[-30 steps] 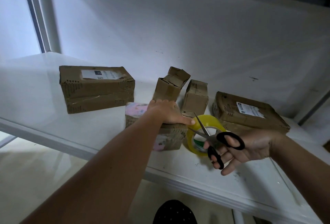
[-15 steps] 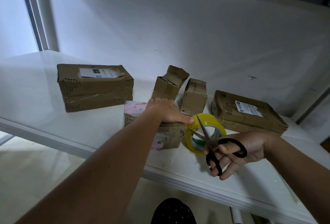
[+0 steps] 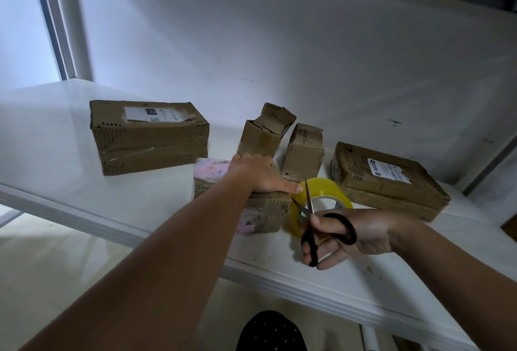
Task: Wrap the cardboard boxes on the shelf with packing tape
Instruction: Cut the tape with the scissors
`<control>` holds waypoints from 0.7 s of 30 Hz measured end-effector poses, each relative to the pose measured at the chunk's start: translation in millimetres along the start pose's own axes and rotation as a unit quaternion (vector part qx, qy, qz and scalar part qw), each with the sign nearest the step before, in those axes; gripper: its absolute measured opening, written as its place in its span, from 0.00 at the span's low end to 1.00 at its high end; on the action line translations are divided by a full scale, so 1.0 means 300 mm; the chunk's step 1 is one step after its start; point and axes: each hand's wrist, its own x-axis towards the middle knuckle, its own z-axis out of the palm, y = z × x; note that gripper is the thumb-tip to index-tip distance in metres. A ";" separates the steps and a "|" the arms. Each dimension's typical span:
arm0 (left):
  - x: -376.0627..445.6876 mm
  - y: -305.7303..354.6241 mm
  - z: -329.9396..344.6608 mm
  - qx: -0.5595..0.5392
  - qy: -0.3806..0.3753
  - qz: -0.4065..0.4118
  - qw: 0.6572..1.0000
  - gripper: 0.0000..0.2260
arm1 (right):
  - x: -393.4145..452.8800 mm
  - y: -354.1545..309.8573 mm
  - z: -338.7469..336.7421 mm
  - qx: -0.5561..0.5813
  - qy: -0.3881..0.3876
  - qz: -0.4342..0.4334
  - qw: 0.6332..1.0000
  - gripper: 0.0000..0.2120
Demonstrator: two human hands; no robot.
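Head view: on the white shelf (image 3: pixel 70 182), centre frame, left hand (image 3: pixel 258 173) pressed flat atop a small cardboard box (image 3: pixel 265 213) with pink patches, fingers mostly straight, thumb along its right top edge. Just right of it, a yellow roll of packing tape (image 3: pixel 326 189) standing on edge, partly hidden behind black scissors (image 3: pixel 321 224) gripped in the right hand (image 3: pixel 361 234), fingers curled through the handles, blades apart and pointing up-left. Behind: two small upright boxes (image 3: pixel 303 154), one with flaps open. Left of frame, a large labelled box (image 3: pixel 151 138); right, a flat labelled box (image 3: pixel 389 180).
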 end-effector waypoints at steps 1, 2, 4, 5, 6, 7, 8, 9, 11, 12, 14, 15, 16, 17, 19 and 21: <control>0.001 -0.001 0.002 0.000 0.002 0.000 1.000 0.44 | 0.013 -0.006 0.011 0.014 0.015 -0.003 1.000 0.43; 0.004 -0.001 0.005 0.000 0.006 0.000 1.000 0.42 | 0.026 -0.010 0.021 0.032 0.026 -0.007 0.999 0.42; 0.013 -0.004 0.011 -0.009 0.018 -0.002 1.000 0.35 | 0.046 -0.019 0.042 0.062 0.046 -0.017 0.997 0.36; 0.018 -0.006 0.014 -0.020 0.024 -0.003 1.000 0.29 | 0.055 -0.024 0.051 0.074 0.060 -0.018 0.995 0.32; 0.023 -0.009 0.017 -0.034 0.029 -0.006 0.999 0.25 | 0.063 -0.029 0.060 0.083 0.076 -0.015 0.994 0.31; 0.027 -0.010 0.021 -0.044 0.033 -0.008 0.998 0.22 | 0.071 -0.033 0.068 0.090 0.091 -0.010 0.992 0.30; 0.029 -0.012 0.024 -0.048 0.037 -0.009 0.998 0.21 | 0.077 -0.036 0.074 0.094 0.108 -0.006 0.990 0.29; 0.030 -0.012 0.027 -0.048 0.042 -0.010 0.998 0.21 | 0.082 -0.039 0.079 0.095 0.123 -0.001 0.988 0.28; 0.031 -0.013 0.029 -0.040 0.049 -0.008 0.998 0.21 | 0.086 -0.041 0.084 0.081 0.144 0.011 0.986 0.26; 0.032 -0.013 0.030 -0.035 0.052 -0.006 0.998 0.21 | 0.085 -0.041 0.084 0.067 0.151 0.014 0.986 0.25; 0.030 -0.014 0.032 -0.028 0.054 0.000 0.998 0.21 | 0.085 -0.039 0.084 0.052 0.166 0.010 0.985 0.22; 0.030 -0.014 0.033 -0.028 0.055 0.002 0.998 0.21 | 0.088 -0.037 0.084 0.056 0.173 0.005 0.983 0.20; 0.030 -0.015 0.034 -0.029 0.056 0.003 0.998 0.21 | 0.091 -0.033 0.086 0.060 0.179 0.002 0.982 0.19; 0.029 -0.014 0.035 -0.029 0.058 0.004 0.998 0.21 | 0.093 -0.030 0.089 0.059 0.182 0.003 0.982 0.20; 0.029 -0.016 0.037 -0.027 0.062 0.006 0.998 0.22 | 0.092 -0.030 0.096 0.050 0.174 0.012 0.983 0.24; 0.031 -0.018 0.038 -0.027 0.066 0.008 0.997 0.22 | 0.080 -0.039 0.100 0.062 0.150 0.016 0.987 0.25</control>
